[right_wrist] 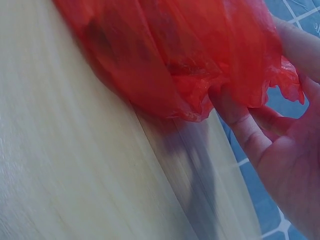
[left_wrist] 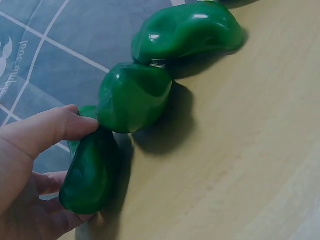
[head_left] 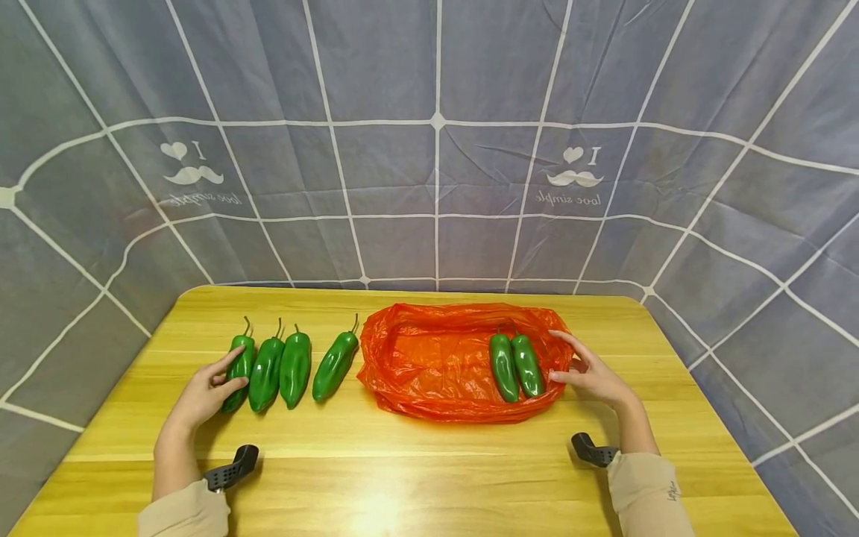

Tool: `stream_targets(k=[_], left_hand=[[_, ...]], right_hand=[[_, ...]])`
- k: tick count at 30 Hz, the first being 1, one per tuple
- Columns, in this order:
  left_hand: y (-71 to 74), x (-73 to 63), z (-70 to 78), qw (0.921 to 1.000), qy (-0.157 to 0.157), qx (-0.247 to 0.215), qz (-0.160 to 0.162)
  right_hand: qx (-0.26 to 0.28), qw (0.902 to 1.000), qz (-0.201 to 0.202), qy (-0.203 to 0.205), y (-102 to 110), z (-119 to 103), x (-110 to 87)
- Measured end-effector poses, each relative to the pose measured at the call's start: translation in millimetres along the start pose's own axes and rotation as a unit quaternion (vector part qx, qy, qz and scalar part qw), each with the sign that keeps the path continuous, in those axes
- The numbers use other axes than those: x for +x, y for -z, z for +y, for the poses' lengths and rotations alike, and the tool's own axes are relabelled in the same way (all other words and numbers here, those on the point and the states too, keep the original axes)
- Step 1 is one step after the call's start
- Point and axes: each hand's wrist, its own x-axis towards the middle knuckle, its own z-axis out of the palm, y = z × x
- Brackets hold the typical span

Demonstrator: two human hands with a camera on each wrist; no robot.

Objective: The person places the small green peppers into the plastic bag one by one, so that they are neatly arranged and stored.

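Observation:
My left hand point(head_left: 205, 393) holds the leftmost green pepper point(head_left: 241, 365) between thumb and fingers. In the left wrist view that glossy pepper point(left_wrist: 92, 175) sits inside the curve of the hand, close over the wooden surface. Three more green peppers lie to its right, the nearest point(head_left: 266, 374) almost against it. My right hand point(head_left: 596, 378) grips the right edge of a spread-open red plastic bag point(head_left: 429, 365). Up close, the bag's crumpled rim point(right_wrist: 195, 100) lies between the thumb and fingers. Two green peppers point(head_left: 505, 368) lie side by side in the bag's right part.
The bag lies on a light wooden table point(head_left: 416, 477) whose back edge meets a grey curtain point(head_left: 389, 171) with white grid lines. Black camera mounts point(head_left: 235, 466) stick out from both wrists over the table.

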Motion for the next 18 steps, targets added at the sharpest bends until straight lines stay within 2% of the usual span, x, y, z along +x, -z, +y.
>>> stream_targets(k=[7,15,18], left_hand=[[-1.8,-1.7,-4.1,0.9996,-0.004,-0.004,0.029],[0.3,-7.4,-3.8,0.9956,0.002,-0.055,0.076],[1.8,-8.8,-3.0,0.9946,0.014,-0.063,0.081]], right_hand=[[0.004,1.0,0.003,-0.007,-0.7,-1.3,-0.2],[0.008,0.9999,0.0,0.009,-0.2,-1.0,0.3],[0.011,0.9999,-0.001,0.01,-0.3,-0.8,0.5]])
